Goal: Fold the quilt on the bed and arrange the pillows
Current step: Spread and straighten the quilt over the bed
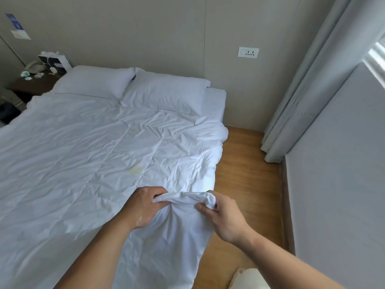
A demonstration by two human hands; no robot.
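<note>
The white quilt [87, 155] lies spread and creased across the bed [216, 101], its near right edge gathered into a soft ridge that the left hand [143, 207] and right hand [220, 215] each grip with curled fingers, close beside each other. Two plump white pillows [95, 82] [166, 88] sit side by side at the head, against the beige wall. A dark wooden nightstand [31, 84] with clutter stands at the far left, wood-plank floor [245, 174] and pale pleated curtains [312, 80] to the right.

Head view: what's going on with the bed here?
A person's left hand and right hand both grip a bunched-up edge of the white quilt at the side of the bed. The rest lies spread out, creased, not yet folded. Two pillows lie side by side at the head.
</note>
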